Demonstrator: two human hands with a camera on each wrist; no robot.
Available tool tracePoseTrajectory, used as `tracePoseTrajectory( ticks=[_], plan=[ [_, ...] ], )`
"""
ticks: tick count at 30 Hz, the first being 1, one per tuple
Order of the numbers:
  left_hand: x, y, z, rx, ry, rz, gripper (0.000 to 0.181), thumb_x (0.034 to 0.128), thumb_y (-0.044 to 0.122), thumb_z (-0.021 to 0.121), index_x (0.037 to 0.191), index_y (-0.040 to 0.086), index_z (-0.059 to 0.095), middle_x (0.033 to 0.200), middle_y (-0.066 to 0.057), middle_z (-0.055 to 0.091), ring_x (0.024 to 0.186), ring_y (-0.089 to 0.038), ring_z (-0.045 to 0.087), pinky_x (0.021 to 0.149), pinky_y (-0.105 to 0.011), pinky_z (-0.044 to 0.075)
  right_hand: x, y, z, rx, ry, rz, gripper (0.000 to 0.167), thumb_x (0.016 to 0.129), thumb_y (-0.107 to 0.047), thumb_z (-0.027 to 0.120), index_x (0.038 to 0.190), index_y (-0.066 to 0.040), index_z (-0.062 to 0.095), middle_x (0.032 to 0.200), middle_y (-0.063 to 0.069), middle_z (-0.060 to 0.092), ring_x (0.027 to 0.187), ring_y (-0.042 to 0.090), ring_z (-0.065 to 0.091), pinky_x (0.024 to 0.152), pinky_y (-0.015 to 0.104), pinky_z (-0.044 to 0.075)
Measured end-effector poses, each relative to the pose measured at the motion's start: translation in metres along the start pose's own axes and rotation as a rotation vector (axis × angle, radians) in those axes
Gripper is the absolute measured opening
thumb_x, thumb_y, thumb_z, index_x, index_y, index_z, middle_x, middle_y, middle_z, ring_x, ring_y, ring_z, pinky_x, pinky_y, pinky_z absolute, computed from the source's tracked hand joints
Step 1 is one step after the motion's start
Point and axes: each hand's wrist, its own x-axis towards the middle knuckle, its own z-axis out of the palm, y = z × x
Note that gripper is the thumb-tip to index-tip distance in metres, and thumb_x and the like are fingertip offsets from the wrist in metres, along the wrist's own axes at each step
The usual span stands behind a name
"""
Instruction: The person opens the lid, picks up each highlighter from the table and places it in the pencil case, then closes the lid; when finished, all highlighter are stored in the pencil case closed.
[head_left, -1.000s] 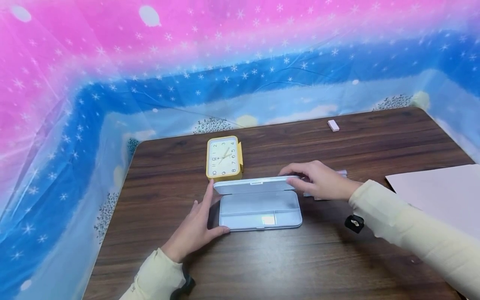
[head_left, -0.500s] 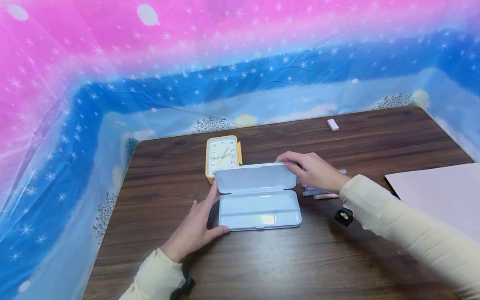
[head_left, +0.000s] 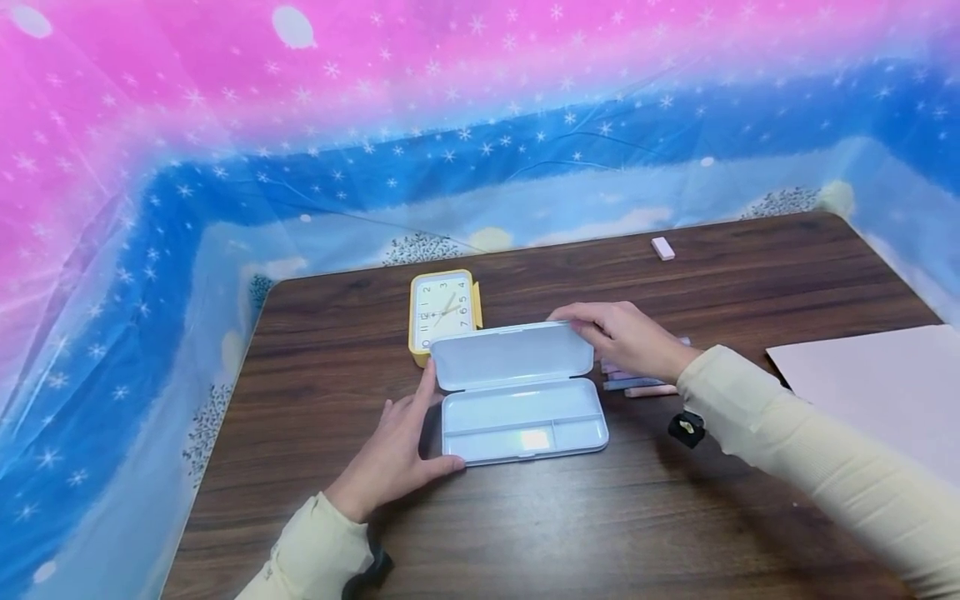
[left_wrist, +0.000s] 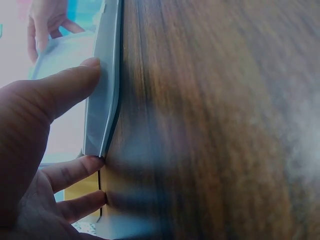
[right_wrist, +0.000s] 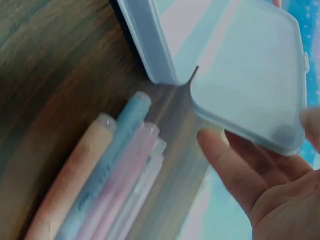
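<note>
White, the case (head_left: pixel 517 406) is placed well inside the tabletop's (head_left: pixel 600 533) left edge, seemingly steadied by the outstretched left hand (head_left: pixel 393 458); its lid (head_left: pixel 513 357) is pinched by the right hand (head_left: pixel 628 337), apparently for support.

Behind and on both sides of the dark brown, wood-grained table with rounded far corners (head_left: pixel 570 525), there hung a creased backdrop, pink above, bright blue in the middle and pale below, printed with white snowflakes (head_left: pixel 465 142), while a soft whitish light (head_left: pixel 517 504) shone on the tabletop.
</note>
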Motion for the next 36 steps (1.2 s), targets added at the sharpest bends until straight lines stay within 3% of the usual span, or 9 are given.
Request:
tracePoseTrajectory(
  ticks=[4,7,11,21,31,36],
  plan=[
    [0.000,0.001,-0.001,0.001,-0.005,-0.011,0.132,0.0726,0.048,0.085,0.154,0.035,-0.018,0.148,-0.003,0.052,0.146,-0.032,0.033,0.119,-0.065,0.011,-0.005,0.003,-0.009,-0.043,-0.025,0.004,0.041,0.104,-0.029,0.051,0.144,-0.019,0.050,0.140,0.005,0.058,0.091,0.016,0.065,0.088,0.040,0.053],
    [0.000,0.001,-0.001,0.001,-0.004,-0.008,0.132,0.0729,0.048,0.085,0.154,0.035,-0.019,0.148,-0.004,0.052,0.146,-0.033,0.032,0.119,-0.065,0.011,-0.013,0.012,-0.022,-0.128,-0.016,0.005,0.044,0.100,-0.029,0.058,0.143,-0.018,0.052,0.141,0.006,0.057,0.119,0.022,0.061,0.098,0.047,0.051],
    [0.000,0.001,-0.001,0.001,0.004,-0.003,0.132,0.0732,0.047,0.085,0.154,0.034,-0.019,0.148,-0.005,0.052,0.146,-0.034,0.033,0.118,-0.066,0.010,-0.027,0.031,-0.040,-0.269,-0.024,0.032,0.039,0.097,-0.022,0.064,0.135,-0.016,0.058,0.135,0.007,0.060,0.126,0.030,0.056,0.102,0.052,0.047],
    [0.002,-0.002,0.004,0.008,0.008,0.011,0.133,0.0725,0.049,0.085,0.154,0.033,-0.019,0.148,-0.005,0.052,0.145,-0.035,0.034,0.117,-0.068,0.011,-0.048,0.069,-0.042,-0.353,-0.079,0.138,0.027,0.092,-0.011,0.069,0.119,-0.015,0.068,0.116,0.005,0.067,0.109,0.026,0.064,0.092,0.050,0.053],
    [0.001,-0.002,0.003,-0.001,0.001,-0.010,0.132,0.0722,0.050,0.084,0.154,0.036,-0.018,0.148,-0.004,0.051,0.146,-0.034,0.033,0.118,-0.066,0.010,-0.041,0.091,-0.033,-0.348,-0.077,0.093,0.017,0.090,-0.006,0.070,0.100,-0.019,0.073,0.099,0.000,0.067,0.092,0.016,0.063,0.083,0.043,0.055],
    [0.001,-0.002,0.002,-0.001,0.002,-0.013,0.131,0.0722,0.050,0.084,0.154,0.036,-0.018,0.148,-0.005,0.051,0.146,-0.034,0.034,0.118,-0.066,0.010,-0.037,0.097,-0.031,-0.354,-0.083,0.087,0.016,0.090,-0.005,0.069,0.097,-0.019,0.073,0.096,-0.002,0.067,0.089,0.015,0.063,0.080,0.041,0.055]
  ],
)
